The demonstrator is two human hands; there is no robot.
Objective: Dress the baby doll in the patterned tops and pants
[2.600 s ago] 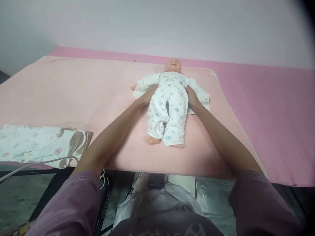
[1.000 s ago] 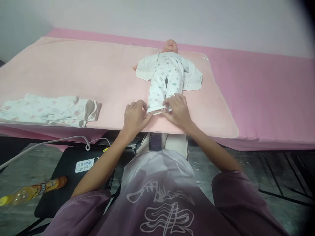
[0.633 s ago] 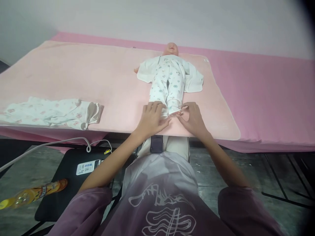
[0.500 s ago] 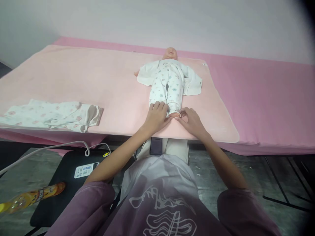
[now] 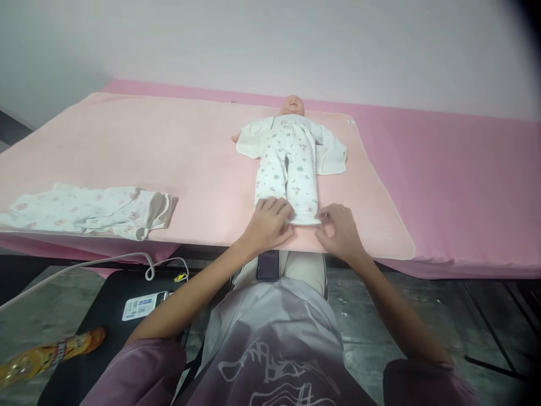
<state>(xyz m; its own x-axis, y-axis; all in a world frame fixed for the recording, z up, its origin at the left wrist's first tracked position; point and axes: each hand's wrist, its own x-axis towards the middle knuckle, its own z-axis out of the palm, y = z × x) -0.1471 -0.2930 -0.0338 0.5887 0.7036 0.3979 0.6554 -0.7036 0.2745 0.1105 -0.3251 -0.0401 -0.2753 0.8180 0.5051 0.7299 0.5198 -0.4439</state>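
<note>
A baby doll (image 5: 293,105) lies on its back on a peach mat, its head toward the wall. It wears a white top (image 5: 332,152) with wide sleeves spread out, and white printed pants (image 5: 298,175). My left hand (image 5: 269,223) pinches the pant-leg cuff at its left edge and partly covers the other leg's end. With thumb and fingers closed, my right hand (image 5: 340,228) holds the right edge of the same cuff. Between the two hands the cuff is stretched wide and flat. The doll's feet are hidden.
Folded printed baby clothes (image 5: 88,208) lie at the left front of the peach mat (image 5: 190,158), on a pink-covered table (image 5: 456,180). Below are a black chair (image 5: 101,304) with a white-labelled device (image 5: 143,305), a cable and a drink bottle (image 5: 51,355). A dark phone (image 5: 268,266) rests at my lap.
The cuff has come down over the doll's foot, which showed before, and is now pulled wide. My right hand has moved right and toward me. The view has tilted up slightly.
</note>
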